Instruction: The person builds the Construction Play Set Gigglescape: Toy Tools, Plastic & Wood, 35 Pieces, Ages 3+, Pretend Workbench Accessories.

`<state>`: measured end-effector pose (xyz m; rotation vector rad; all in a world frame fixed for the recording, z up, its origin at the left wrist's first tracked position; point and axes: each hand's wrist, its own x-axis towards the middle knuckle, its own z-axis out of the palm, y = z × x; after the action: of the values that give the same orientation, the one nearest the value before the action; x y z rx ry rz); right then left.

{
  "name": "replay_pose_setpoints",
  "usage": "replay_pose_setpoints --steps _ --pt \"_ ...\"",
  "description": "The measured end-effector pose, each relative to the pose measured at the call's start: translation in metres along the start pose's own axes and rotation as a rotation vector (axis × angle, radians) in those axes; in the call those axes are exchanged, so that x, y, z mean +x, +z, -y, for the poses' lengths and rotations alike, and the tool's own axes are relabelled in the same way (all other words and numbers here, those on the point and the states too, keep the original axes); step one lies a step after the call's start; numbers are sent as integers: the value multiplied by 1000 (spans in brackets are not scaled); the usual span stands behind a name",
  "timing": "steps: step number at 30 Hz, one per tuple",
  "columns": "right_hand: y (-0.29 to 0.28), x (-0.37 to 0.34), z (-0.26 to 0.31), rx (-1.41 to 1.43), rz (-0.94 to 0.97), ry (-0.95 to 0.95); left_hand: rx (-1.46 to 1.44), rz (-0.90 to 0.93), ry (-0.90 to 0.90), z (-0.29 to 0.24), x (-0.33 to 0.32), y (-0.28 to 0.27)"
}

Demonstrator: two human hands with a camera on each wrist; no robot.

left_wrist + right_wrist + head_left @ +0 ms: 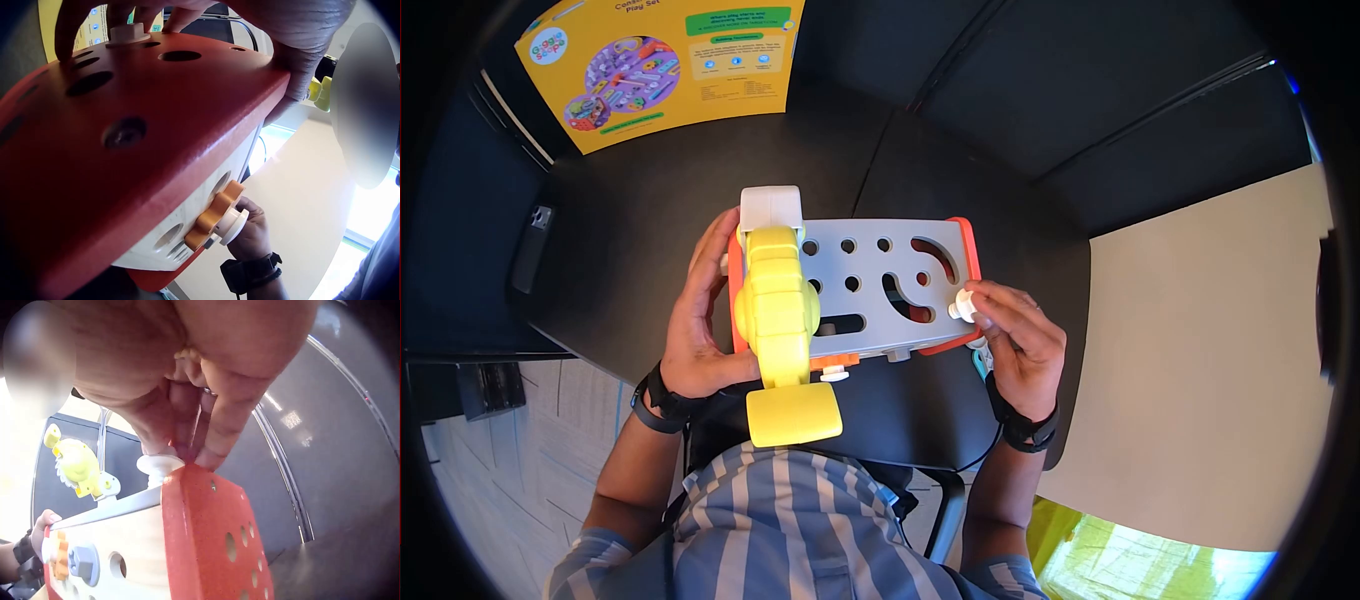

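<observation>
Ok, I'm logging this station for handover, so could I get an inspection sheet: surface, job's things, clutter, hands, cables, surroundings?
Surface: dark tabletop; whether the toy box rests on it is unclear.
Job's things: toy box, grey on top, red at both ends; yellow jointed piece at its left end; orange gear and grey bolt on its near side.
Clutter: yellow printed panel at far left; teal item, partly hidden.
Hands: left hand grips the box's left end; right hand pinches a white peg at its right end.
Cables: thin dark cord by the right wristband; where it leads is unclear.
Surroundings: dark panels behind, pale board at right.
</observation>
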<state>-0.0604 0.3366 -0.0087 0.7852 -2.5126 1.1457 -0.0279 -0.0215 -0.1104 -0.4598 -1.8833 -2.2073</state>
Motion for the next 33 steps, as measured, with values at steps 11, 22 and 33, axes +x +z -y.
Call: replay_pose_setpoints --steps 11,22,33 --pt "-10 0 -4 64 113 -15 57 -14 -123 -5 -1 3" --pt "-4 -1 7 -140 23 -35 12 -16 -114 -6 -1 5" --pt "-7 8 13 -322 32 -245 -45 16 -71 4 -3 -5"
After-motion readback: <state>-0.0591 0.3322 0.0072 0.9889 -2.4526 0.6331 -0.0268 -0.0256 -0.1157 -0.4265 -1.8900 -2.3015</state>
